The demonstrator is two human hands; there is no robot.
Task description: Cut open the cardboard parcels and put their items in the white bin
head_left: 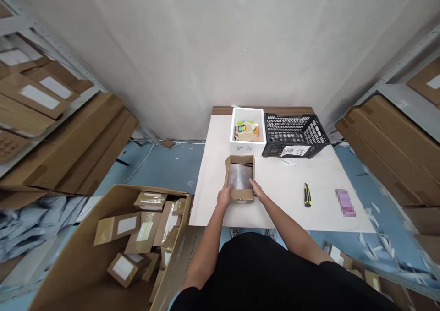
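A small open cardboard box (239, 176) stands on the white table (282, 201) just in front of me, with something grey and shiny inside it. My left hand (225, 195) grips the box's near left corner, fingers curled on the wall. My right hand (257, 189) holds the near right side the same way. Both forearms reach forward from my body.
Behind the box stand a white foam bin (248, 130) with small packets and a black plastic crate (295, 134). A utility knife (307, 195) and a purple item (344, 202) lie at the right. A large carton (113, 242) of small boxes sits on the floor at left. Shelves flank both sides.
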